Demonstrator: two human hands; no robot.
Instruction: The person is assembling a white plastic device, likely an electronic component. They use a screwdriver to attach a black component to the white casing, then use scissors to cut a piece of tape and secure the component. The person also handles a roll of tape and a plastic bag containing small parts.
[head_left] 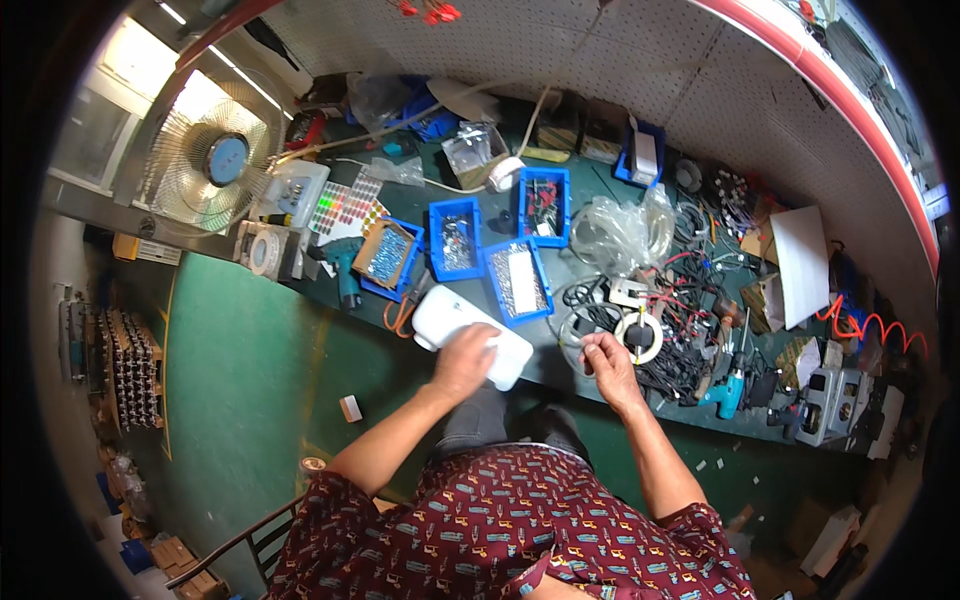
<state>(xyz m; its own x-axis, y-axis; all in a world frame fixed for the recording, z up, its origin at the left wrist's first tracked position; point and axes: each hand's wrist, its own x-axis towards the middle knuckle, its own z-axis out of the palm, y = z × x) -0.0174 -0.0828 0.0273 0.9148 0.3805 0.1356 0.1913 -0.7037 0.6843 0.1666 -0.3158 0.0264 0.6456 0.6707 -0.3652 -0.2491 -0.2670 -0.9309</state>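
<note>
My left hand is curled over a white plastic housing with rounded corners, at the front edge of the bench. It is tilted and slightly smeared by motion. My right hand is closed in a pinch; whatever sits between its fingertips is too small to make out. Beside those fingers lie a coil of clear tubing or cable and a cream-coloured ring. Just beyond the housing, a blue bin holds small metal parts and a white card.
More blue bins of screws stand behind. A teal power drill lies to the left, another drill to the right by tangled cables. A plastic bag sits behind them. A fan stands at far left.
</note>
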